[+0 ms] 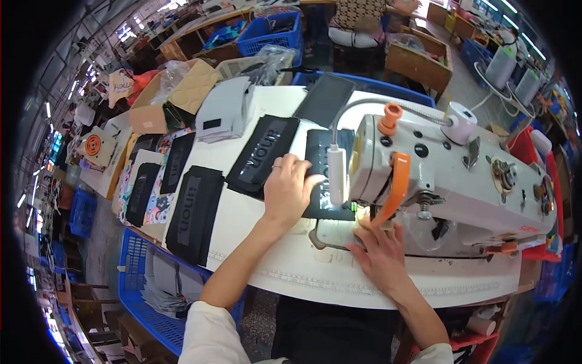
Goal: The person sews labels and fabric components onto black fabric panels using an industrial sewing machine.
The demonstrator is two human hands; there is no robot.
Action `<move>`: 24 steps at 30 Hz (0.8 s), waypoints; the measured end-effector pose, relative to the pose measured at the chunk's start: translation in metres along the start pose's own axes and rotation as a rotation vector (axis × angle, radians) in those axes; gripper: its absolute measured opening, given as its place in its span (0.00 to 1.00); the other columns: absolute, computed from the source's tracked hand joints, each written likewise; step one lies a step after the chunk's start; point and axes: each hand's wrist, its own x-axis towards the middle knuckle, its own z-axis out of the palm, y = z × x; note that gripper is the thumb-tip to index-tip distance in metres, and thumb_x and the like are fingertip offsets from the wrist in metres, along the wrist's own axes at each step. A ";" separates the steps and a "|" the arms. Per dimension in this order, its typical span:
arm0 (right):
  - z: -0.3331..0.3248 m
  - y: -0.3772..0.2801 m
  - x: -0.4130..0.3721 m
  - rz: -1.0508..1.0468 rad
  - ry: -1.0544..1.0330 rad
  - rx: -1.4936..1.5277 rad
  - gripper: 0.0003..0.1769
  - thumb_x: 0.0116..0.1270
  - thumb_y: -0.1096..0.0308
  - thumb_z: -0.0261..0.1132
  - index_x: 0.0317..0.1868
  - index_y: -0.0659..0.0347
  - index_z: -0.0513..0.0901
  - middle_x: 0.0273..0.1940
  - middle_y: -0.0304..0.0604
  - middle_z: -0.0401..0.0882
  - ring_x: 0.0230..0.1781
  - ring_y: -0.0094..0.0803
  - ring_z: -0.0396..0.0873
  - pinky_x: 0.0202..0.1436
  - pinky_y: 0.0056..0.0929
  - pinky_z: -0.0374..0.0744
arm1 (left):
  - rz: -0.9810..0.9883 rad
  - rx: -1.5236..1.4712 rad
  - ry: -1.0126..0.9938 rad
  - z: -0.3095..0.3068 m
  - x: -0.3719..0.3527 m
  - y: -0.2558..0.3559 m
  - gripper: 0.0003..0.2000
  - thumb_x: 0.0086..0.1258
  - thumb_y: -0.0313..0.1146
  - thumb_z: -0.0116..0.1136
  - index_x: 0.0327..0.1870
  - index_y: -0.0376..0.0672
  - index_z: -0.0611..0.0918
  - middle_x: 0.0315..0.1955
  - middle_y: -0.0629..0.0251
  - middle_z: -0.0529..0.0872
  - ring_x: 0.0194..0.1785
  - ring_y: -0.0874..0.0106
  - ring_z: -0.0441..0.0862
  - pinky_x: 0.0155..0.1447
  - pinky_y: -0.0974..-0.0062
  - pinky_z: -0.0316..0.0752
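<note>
My left hand [288, 189] lies flat, fingers spread, on a black fabric piece [319, 159] on the white sewing table [254, 242], just left of the machine's needle area. Near the presser foot, my right hand [381, 252] rests on the table at the foot of the white sewing machine [448, 176], fingers pointing toward the lit needle plate. Neither hand grips anything. An orange guard [395, 185] hangs in front of the needle. The fabric's right part is hidden behind the machine head and its white lamp [336, 173].
Several black printed fabric pieces [264, 155] and a stack [195, 212] lie on the table's left. Grey folded fabric [223, 112] and a dark tablet [324, 97] sit further back. Blue crates [148, 297] stand below left. Thread cones [502, 65] at back right.
</note>
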 end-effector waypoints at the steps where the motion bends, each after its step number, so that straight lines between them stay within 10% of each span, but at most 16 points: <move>1: -0.001 -0.001 0.000 0.015 -0.012 0.013 0.17 0.61 0.61 0.75 0.47 0.58 0.83 0.55 0.39 0.79 0.52 0.42 0.78 0.61 0.46 0.68 | -0.100 0.094 -0.065 0.002 -0.002 -0.003 0.11 0.65 0.33 0.69 0.44 0.40 0.83 0.36 0.57 0.83 0.43 0.56 0.82 0.45 0.63 0.79; 8: -0.005 -0.001 0.005 0.009 -0.032 0.053 0.15 0.60 0.64 0.75 0.45 0.57 0.82 0.53 0.38 0.78 0.50 0.43 0.79 0.55 0.44 0.69 | -0.371 0.131 -0.225 0.016 -0.006 -0.019 0.10 0.64 0.30 0.70 0.37 0.37 0.79 0.37 0.54 0.84 0.40 0.54 0.81 0.44 0.62 0.76; 17: -0.005 0.000 0.001 0.022 -0.036 0.085 0.15 0.60 0.64 0.75 0.45 0.57 0.82 0.51 0.39 0.77 0.51 0.43 0.77 0.56 0.43 0.70 | -0.527 -0.481 0.226 -0.046 0.022 -0.069 0.08 0.65 0.19 0.64 0.38 0.38 0.76 0.26 0.67 0.76 0.30 0.80 0.75 0.36 0.80 0.71; 24: -0.006 -0.001 0.001 0.023 -0.033 0.081 0.14 0.61 0.63 0.75 0.45 0.56 0.82 0.52 0.38 0.78 0.50 0.42 0.79 0.55 0.43 0.71 | -0.420 0.276 0.004 -0.063 -0.016 -0.116 0.14 0.64 0.31 0.69 0.48 0.39 0.82 0.51 0.51 0.81 0.55 0.54 0.79 0.59 0.60 0.73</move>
